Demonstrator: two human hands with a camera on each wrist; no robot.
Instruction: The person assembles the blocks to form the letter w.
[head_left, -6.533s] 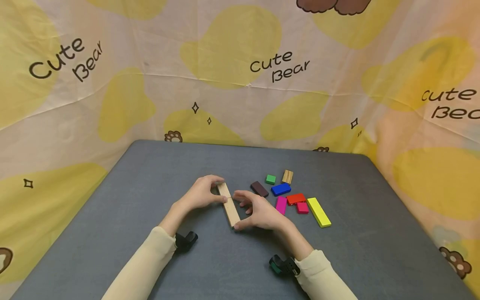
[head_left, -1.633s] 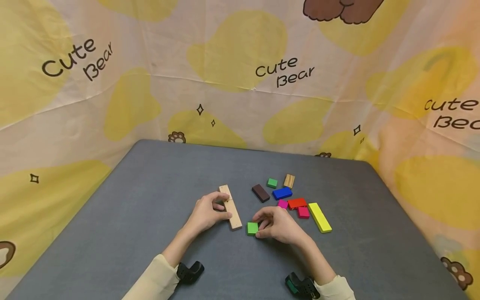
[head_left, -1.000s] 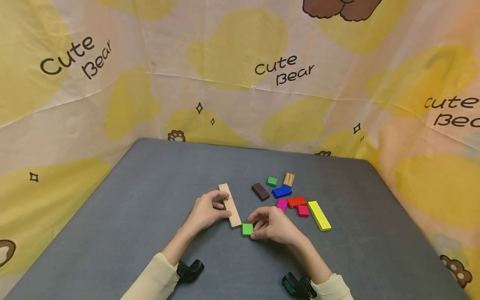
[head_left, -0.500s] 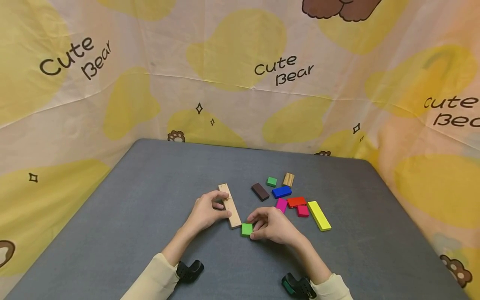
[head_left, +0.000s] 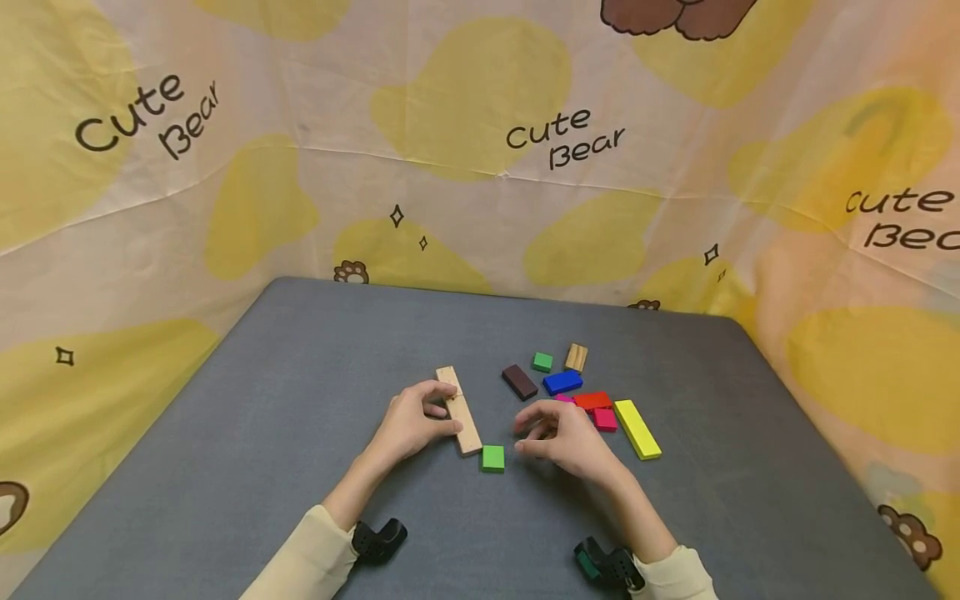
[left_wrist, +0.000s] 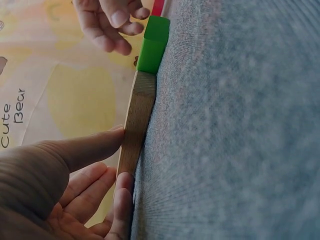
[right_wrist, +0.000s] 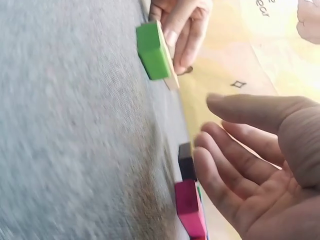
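Note:
Two plain wooden blocks [head_left: 465,429] lie end to end in a slanting row on the table, with a seam between them. My left hand [head_left: 412,419] holds this row from its left side, thumb on the longer block and a forefinger near the seam. At the near end sits a bright green block [head_left: 492,459], right at the wood's corner. My right hand [head_left: 566,435] hovers just right of the green block, fingers parted and holding nothing. In the right wrist view, a magenta block [right_wrist: 188,200] and a dark brown block [right_wrist: 186,162] lie beyond its fingertips.
Behind the right hand lie a blue block [head_left: 562,382], a small green block [head_left: 542,362], a striped wooden block [head_left: 576,357], a red block [head_left: 593,401], a crimson block [head_left: 605,419] and a long yellow block [head_left: 637,430]. A printed cloth [head_left: 465,225] hangs behind the grey table [head_left: 225,467].
The right hand has brought the bright green block left to the wooden row's near end, let go and drawn back right. The left hand has moved nearer along the row, then stayed still.

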